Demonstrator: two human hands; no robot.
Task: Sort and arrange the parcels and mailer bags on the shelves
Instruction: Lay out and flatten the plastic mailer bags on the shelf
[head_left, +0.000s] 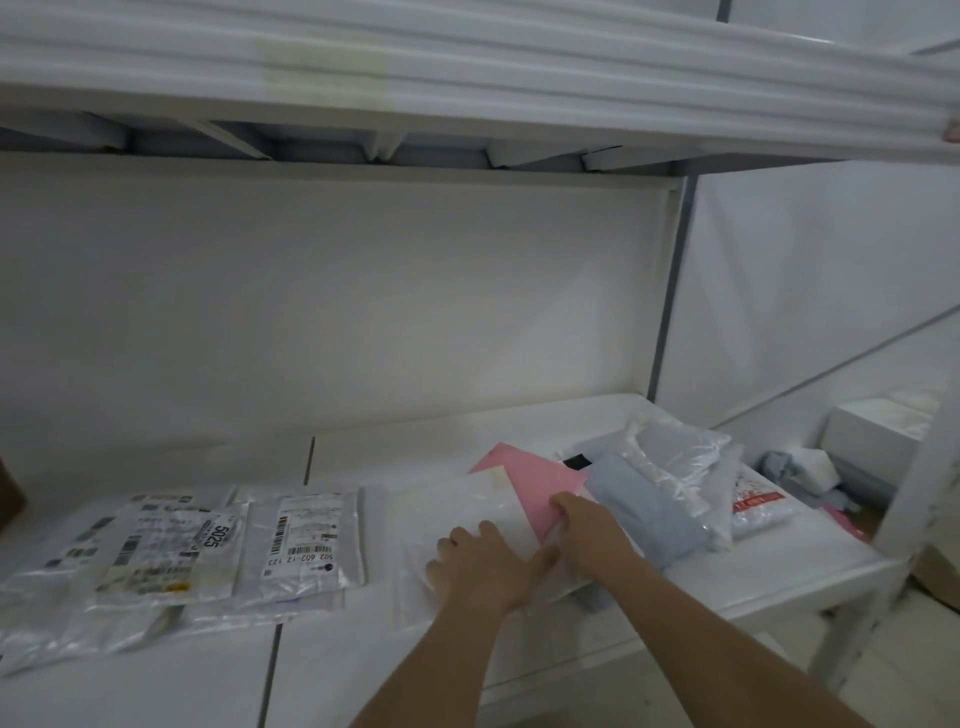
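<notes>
A white mailer bag (457, 506) lies flat on the white shelf (363, 670), partly over a pink mailer (530, 480). My left hand (480, 569) rests flat on the white bag, fingers spread. My right hand (587, 527) lies just to its right, fingers curled at the edge where the pink mailer meets the white bag; what it grips is unclear. Two labelled clear bags lie to the left: one marked 5025 (156, 551) and one with a barcode label (306, 540). A grey bag (649, 509) and a clear plastic bag (675, 452) are piled at the right.
The upper shelf (467, 78) overhangs close above. A metal upright (670, 296) stands at the back right. A red-and-white printed bag (758, 506) sits at the shelf's right end. Beyond it are a white box (878, 431) and loose items on the floor.
</notes>
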